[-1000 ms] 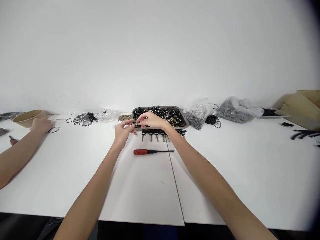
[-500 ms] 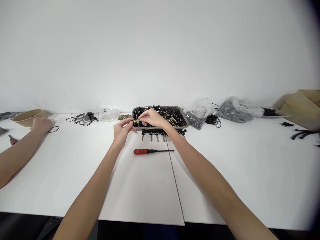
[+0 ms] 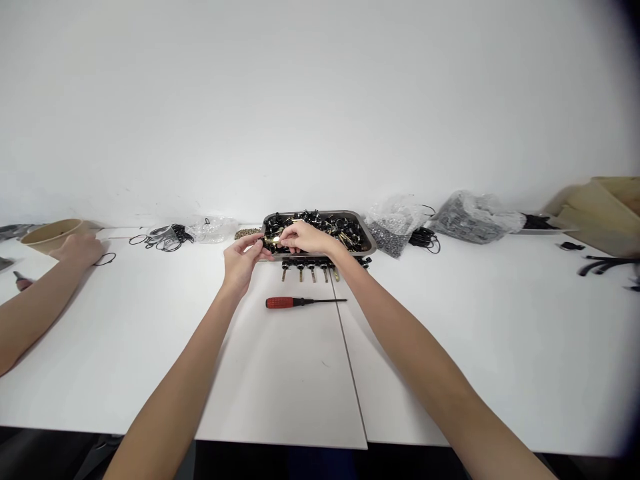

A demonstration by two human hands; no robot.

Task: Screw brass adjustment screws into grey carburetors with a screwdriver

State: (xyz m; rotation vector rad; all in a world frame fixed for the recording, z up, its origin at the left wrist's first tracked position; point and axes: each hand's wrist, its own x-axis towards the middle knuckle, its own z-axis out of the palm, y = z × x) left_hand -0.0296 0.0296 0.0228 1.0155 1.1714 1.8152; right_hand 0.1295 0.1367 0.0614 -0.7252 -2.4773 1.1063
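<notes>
In front of the metal tray, my left hand pinches a small black-and-brass part between thumb and fingers. My right hand is closed at the part's right end, its fingertips bunched around the brass side; what exactly sits between them is hidden. Many similar black-and-brass pieces fill the tray. Along its near edge stands a row of several such pieces, brass stems toward me. Closer to me lies a red-handled screwdriver, tip pointing right.
Small brass bits lie left of the tray. A clear bag of grey parts, black cords and another bag are on the right. At left, a co-worker's hand touches a tan bowl. A seam crosses the table.
The brass end of the part between my hands now shows a bright, flat gleam. My right fingers have shifted slightly; the whole view has drifted a little.
</notes>
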